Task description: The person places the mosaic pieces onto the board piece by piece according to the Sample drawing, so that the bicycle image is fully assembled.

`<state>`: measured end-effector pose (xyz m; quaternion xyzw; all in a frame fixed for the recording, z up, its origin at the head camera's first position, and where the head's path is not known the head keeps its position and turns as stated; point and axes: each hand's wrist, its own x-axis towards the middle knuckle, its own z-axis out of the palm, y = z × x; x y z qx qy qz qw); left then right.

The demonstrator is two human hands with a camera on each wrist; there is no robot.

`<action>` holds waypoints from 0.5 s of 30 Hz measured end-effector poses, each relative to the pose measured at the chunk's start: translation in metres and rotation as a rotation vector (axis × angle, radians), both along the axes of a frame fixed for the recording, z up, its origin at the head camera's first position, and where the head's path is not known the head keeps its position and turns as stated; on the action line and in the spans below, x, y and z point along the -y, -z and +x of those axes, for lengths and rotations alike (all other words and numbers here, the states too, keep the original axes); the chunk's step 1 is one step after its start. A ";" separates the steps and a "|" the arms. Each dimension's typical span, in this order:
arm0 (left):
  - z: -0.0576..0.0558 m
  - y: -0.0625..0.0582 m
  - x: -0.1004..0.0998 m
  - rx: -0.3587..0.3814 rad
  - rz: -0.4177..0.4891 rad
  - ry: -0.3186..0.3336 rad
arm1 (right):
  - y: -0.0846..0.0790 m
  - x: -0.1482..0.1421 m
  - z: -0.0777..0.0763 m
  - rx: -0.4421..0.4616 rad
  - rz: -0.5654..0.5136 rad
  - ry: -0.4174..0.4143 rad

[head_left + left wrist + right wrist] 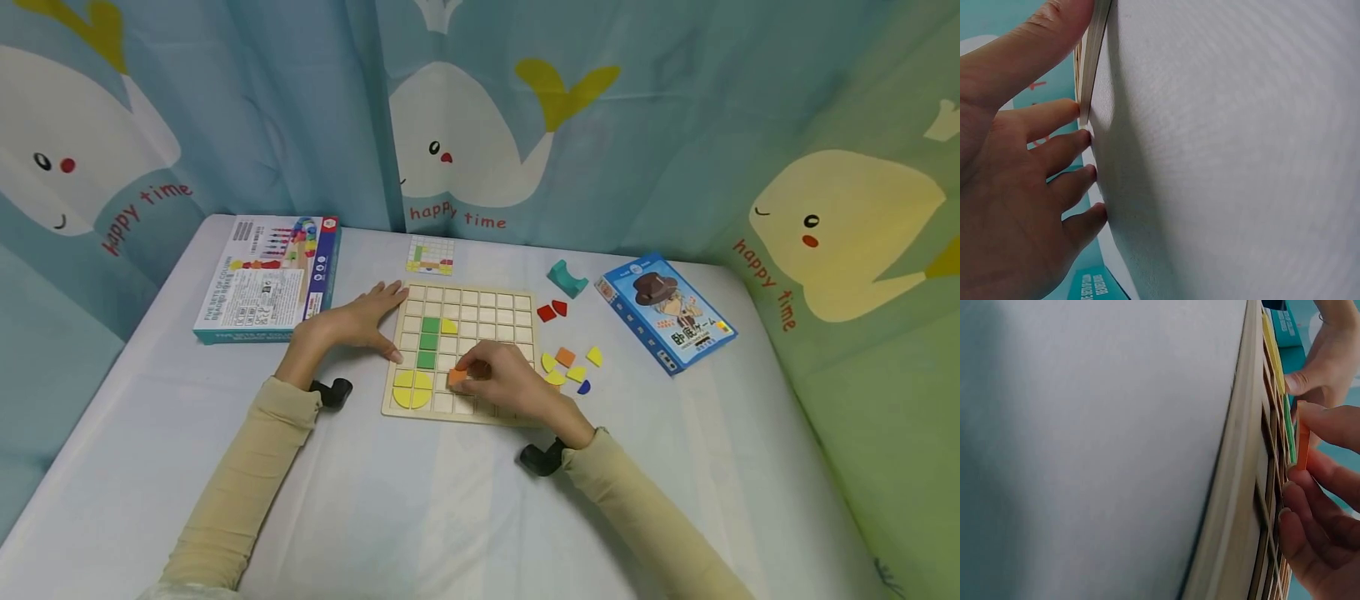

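A wooden grid board (480, 286) lies on the table. My right hand (504, 379) pinches an orange square tile (457, 378) over the lower middle cells; in the right wrist view the tile (1303, 437) is on edge between thumb and fingers. With fingers spread, my left hand (360, 321) touches the board's left edge, thumb near its side. On the board, green square tiles (428, 342) form a column beside a yellow quarter-circle tile (448, 326). Yellow quarter-circles (412, 389) make a disc at the lower left.
Right of the board lie loose yellow pieces (576, 374), an orange tile (566, 357), a blue half-circle (584, 387) and red pieces (547, 312). A pattern card (431, 255), a teal curved block (567, 279), a white box (262, 279) and a blue box (666, 312) stand around it.
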<state>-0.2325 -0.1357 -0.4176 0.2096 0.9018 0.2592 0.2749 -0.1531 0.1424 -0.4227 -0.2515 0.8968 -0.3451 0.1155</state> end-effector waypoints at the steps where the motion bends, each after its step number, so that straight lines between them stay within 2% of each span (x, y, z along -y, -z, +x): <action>1: 0.000 0.000 0.000 0.000 0.000 0.000 | 0.000 0.002 0.000 -0.004 0.008 -0.008; 15: 0.000 0.001 0.001 -0.007 0.004 -0.004 | -0.001 0.019 0.001 -0.032 0.065 -0.062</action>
